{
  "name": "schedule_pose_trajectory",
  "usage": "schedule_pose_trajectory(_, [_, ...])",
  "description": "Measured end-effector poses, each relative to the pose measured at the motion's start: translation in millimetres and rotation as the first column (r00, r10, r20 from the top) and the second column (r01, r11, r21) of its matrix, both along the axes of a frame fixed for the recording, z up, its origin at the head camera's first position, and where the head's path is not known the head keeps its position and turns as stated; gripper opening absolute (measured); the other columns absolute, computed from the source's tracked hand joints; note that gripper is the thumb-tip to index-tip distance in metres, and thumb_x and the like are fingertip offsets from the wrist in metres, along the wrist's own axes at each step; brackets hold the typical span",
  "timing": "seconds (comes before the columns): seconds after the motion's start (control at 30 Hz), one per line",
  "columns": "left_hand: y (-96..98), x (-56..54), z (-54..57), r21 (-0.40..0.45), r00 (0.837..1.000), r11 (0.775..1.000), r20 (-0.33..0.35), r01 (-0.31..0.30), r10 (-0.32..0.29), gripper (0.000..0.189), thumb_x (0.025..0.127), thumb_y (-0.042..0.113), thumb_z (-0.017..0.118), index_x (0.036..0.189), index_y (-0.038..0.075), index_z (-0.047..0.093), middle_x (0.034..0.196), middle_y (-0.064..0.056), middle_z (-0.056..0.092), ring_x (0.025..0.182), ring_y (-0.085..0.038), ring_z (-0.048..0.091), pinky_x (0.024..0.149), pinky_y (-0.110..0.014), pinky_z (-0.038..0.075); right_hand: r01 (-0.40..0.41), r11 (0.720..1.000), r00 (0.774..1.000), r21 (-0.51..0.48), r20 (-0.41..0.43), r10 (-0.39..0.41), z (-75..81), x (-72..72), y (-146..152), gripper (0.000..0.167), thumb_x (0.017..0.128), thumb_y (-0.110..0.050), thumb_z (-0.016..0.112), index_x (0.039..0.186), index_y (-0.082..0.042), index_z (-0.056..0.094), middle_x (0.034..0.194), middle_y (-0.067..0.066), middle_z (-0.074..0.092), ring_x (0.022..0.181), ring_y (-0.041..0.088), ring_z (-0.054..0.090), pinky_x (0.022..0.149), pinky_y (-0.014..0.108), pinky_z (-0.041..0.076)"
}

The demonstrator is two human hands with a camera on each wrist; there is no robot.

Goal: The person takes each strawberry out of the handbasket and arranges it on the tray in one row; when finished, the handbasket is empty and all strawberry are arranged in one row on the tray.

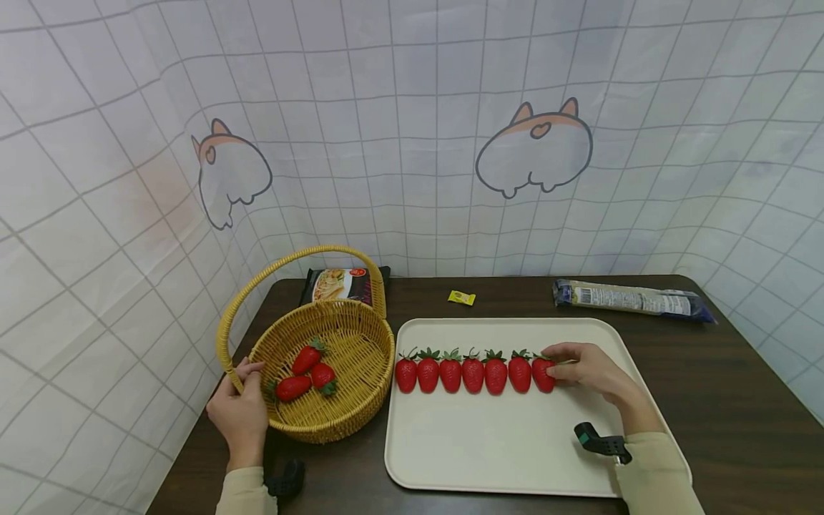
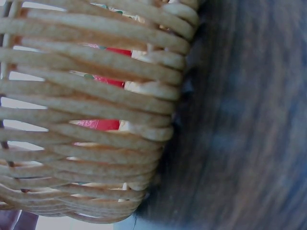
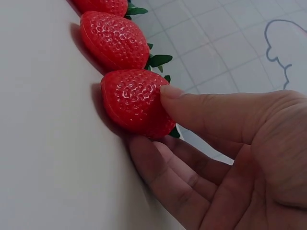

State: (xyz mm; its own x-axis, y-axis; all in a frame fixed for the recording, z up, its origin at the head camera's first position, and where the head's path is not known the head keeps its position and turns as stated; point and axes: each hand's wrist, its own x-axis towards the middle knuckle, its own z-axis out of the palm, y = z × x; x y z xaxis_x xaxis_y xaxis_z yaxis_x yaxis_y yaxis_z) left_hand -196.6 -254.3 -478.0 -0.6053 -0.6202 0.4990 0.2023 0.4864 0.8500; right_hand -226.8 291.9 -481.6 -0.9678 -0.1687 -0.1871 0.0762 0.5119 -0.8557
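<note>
Strawberry [image 3: 134, 103], partly covered, is pinched by right fingers [image 3: 168, 177]; partly hidden left fingers [image 1: 249, 368] hold the basket [image 1: 331, 431].

There is room over the tray [image 1: 502, 443] in front of the strawberries [image 1: 473, 375], but the basket handle [image 1: 322, 249] obstructs the left

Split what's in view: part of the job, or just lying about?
Likely the job:
seven strawberries in a row, right hand pinching the end one
their tray
basket with three more, left hand holding it

Apparently lying about:
dark packet behind basket
small yellow packet
long packet, far right
</note>
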Motion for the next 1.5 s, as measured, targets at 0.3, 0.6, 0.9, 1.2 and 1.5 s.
schedule_pose_trajectory(0.3, [-0.3,0.1,1.0,0.009,1.000,1.000,0.002,-0.003,0.003,0.018,0.091,0.005,0.060,0.085,0.004,0.077,0.103,-0.015,0.073,0.108,-0.025,0.066,0.086,-0.012,0.043,-0.019,0.999,1.000,-0.034,0.003,0.019,-0.2,0.1,0.5,0.044,0.087,-0.015,0.072,0.125,0.003,0.060,0.115,0.017,0.063,0.091,0.023,0.061,0.076,0.034,0.052])
schedule_pose_trajectory(0.6, [-0.4,-0.3,-0.1,0.008,1.000,1.000,0.001,-0.006,0.006,0.018,0.091,0.005,0.060,0.085,0.004,0.077,0.102,-0.016,0.073,0.107,-0.023,0.066,0.086,-0.012,0.043,-0.026,0.999,1.000,-0.043,0.001,0.026,0.1,0.5,-0.1,0.045,0.087,-0.015,0.072,0.126,0.003,0.059,0.118,0.018,0.061,0.094,0.023,0.061,0.078,0.033,0.052])
schedule_pose_trajectory(0.9, [0.6,-0.2,0.9,0.015,1.000,1.000,0.005,-0.006,0.006,0.018,0.091,0.006,0.061,0.085,0.003,0.077,0.103,-0.015,0.073,0.108,-0.025,0.066,0.086,-0.012,0.043,0.055,0.998,0.998,-0.044,-0.019,-0.056,1.5,1.8,7.0,0.042,0.092,-0.016,0.065,0.130,0.002,0.056,0.125,0.024,0.059,0.094,0.026,0.065,0.078,0.037,0.055])
schedule_pose_trajectory(1.2, [-0.6,-0.7,0.4,0.017,1.000,1.000,0.010,-0.012,0.012,0.018,0.091,0.006,0.061,0.085,0.004,0.077,0.103,-0.015,0.073,0.108,-0.025,0.066,0.085,-0.012,0.042,0.202,0.975,0.967,-0.096,-0.139,-0.214,8.2,-0.9,7.0,0.043,0.099,-0.023,0.057,0.132,0.004,0.054,0.122,0.025,0.058,0.088,0.026,0.062,0.072,0.029,0.056])
schedule_pose_trajectory(1.5, [0.5,0.8,1.3,0.020,1.000,1.000,0.014,-0.015,0.015,0.018,0.091,0.007,0.060,0.085,0.004,0.077,0.103,-0.016,0.073,0.108,-0.025,0.066,0.083,-0.011,0.042,0.207,0.962,0.957,-0.175,-0.170,-0.237,27.0,2.4,-41.7,0.039,0.099,-0.026,0.056,0.130,-0.001,0.057,0.117,0.025,0.057,0.092,0.035,0.056,0.072,0.027,0.054])
